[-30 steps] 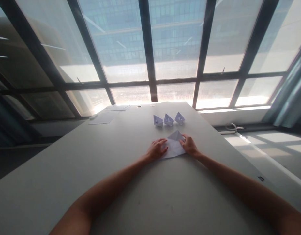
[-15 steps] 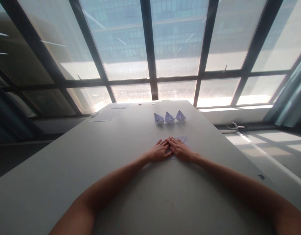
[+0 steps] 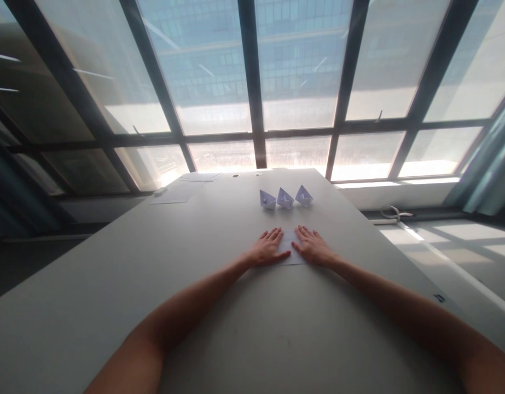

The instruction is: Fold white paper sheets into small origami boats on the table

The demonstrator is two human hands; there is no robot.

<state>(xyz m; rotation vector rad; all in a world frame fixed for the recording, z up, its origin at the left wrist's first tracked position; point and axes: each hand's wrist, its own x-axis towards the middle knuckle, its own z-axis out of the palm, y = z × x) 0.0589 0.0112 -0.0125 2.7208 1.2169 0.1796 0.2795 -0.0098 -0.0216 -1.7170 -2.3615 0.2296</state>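
A sheet of white paper (image 3: pixel 290 253) lies flat on the table beneath both of my hands, which cover much of it. My left hand (image 3: pixel 269 247) rests palm down on its left part, with fingers stretched forward and thumb pointing inward. On the right part, my right hand (image 3: pixel 312 245) is also palm down and open. A strip of paper shows between the two hands. Just beyond stand three folded paper boats in a row: a left one (image 3: pixel 267 200), a middle one (image 3: pixel 285 199) and a right one (image 3: pixel 303 197). Neither hand touches them.
The white table (image 3: pixel 174 246) narrows toward large windows (image 3: pixel 297 65) at its far end. Flat paper sheets (image 3: pixel 177 192) lie at the far left. A loop of cable (image 3: pixel 395 212) is off the table's right side, near a curtain (image 3: pixel 488 169).
My hands have slid apart from the paper's middle, left hand leftward and right hand rightward. More of the paper between them now shows. The boats stay put.
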